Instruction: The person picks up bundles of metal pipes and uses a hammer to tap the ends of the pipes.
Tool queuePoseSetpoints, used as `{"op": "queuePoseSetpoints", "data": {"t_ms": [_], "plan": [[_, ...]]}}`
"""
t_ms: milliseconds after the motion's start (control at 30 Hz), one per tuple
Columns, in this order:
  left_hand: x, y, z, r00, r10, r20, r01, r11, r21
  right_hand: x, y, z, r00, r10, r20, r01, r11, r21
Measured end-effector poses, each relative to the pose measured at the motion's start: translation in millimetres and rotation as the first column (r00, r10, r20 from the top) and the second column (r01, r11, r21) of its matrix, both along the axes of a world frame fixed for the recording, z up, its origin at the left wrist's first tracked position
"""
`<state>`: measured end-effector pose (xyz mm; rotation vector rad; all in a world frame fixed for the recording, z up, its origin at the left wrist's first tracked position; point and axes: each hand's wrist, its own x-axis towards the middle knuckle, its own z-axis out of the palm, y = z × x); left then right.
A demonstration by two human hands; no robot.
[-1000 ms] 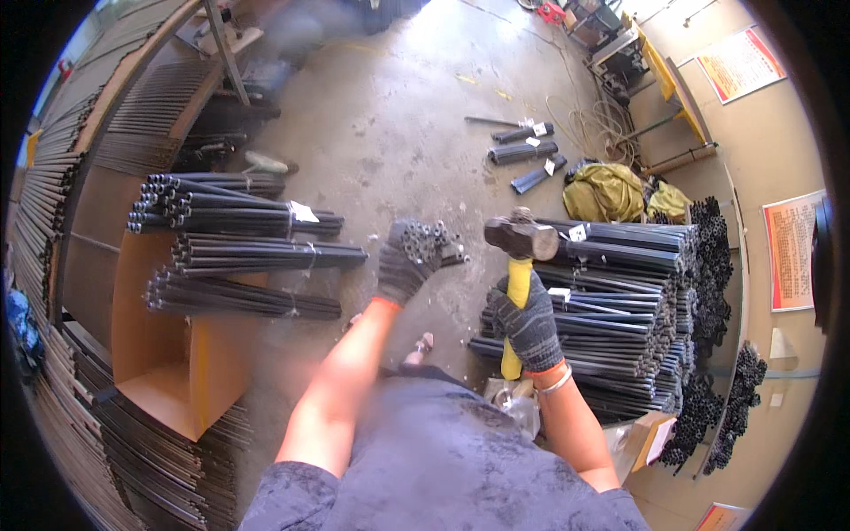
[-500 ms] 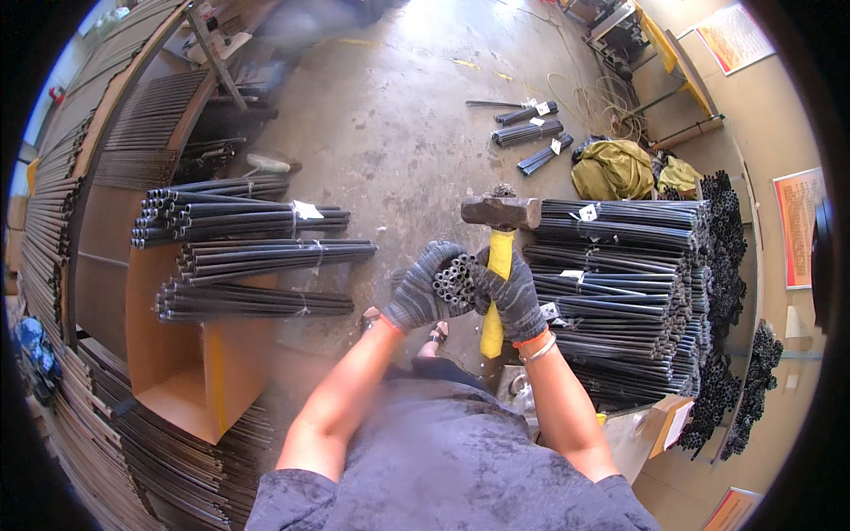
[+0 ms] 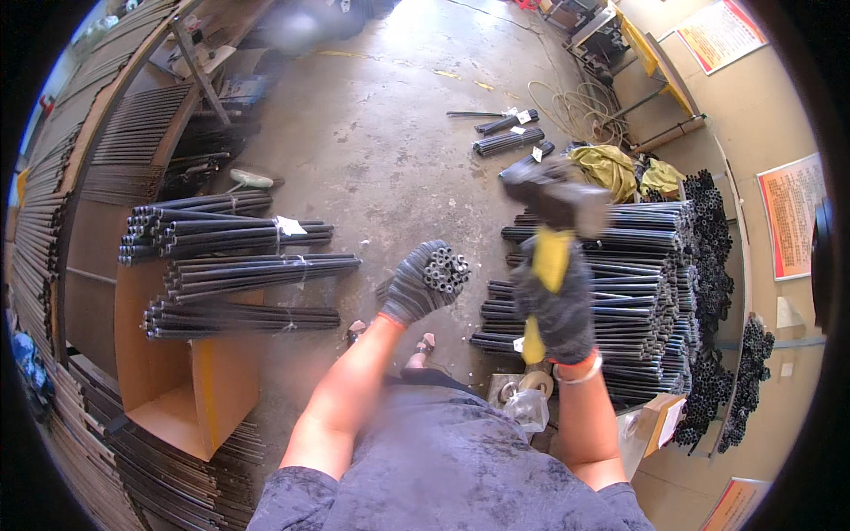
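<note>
Here, the left hand (image 3: 413, 288), in a grey knitted glove, has its fingers curled closely around a bundle of black tubes (image 3: 446, 271). The tubes' round, hollow ends face up toward the head, just to the right of the knuckles. The fingers of the right hand (image 3: 568, 305), gloved alike, are wrapped around the yellow handle of a hammer (image 3: 551, 257). Its dark head, blurred, stands beyond those fingers, and the handle's lower end sticks out on the near side of the fist. A clear gap separates the hammer from the tubes in the left fingers.

Behind and to the right of the right-hand fingers lies a large pile of tube bundles (image 3: 633, 305). An olive-coloured sack (image 3: 600, 170) sits farther beyond them, and short tagged bundles (image 3: 508, 142) lie on the floor (image 3: 381, 150) well ahead of both hands. On the near side of the right fingers, toward the body, are a tape roll (image 3: 537, 382) and a clear plastic bag (image 3: 528, 410). Well to the left of the left fingers lie tied tube bundles (image 3: 257, 276), one with a white tag, and nearer the body stands a cardboard box (image 3: 228, 389).
</note>
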<state>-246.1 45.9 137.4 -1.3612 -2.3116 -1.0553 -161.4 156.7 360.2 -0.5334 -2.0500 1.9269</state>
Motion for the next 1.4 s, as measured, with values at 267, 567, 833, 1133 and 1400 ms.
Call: {"op": "queuePoseSetpoints", "data": {"t_ms": [267,567,833,1133,1400], "plan": [[-6,11,17,0.996,0.079,0.03,-0.077,0.995,-0.064,23,11,-49,0.994,0.085,-0.074,0.037,0.37,0.928],[-3,4,-13,0.992,0.078,0.1,-0.085,0.994,0.066,-3,-8,24,0.998,-0.04,0.052,0.02,0.941,0.339],[-4,6,-16,0.995,0.096,0.028,-0.098,0.991,0.095,-3,7,-61,0.956,0.06,0.286,-0.227,0.77,0.597],[-6,4,7,0.989,0.11,0.103,-0.123,0.983,0.137,11,-1,-68,0.989,0.048,0.137,-0.142,0.525,0.839],[-10,-6,0,0.985,0.164,-0.048,-0.165,0.986,-0.024,-8,-21,16,0.984,0.015,0.176,-0.061,0.963,0.262]]}}
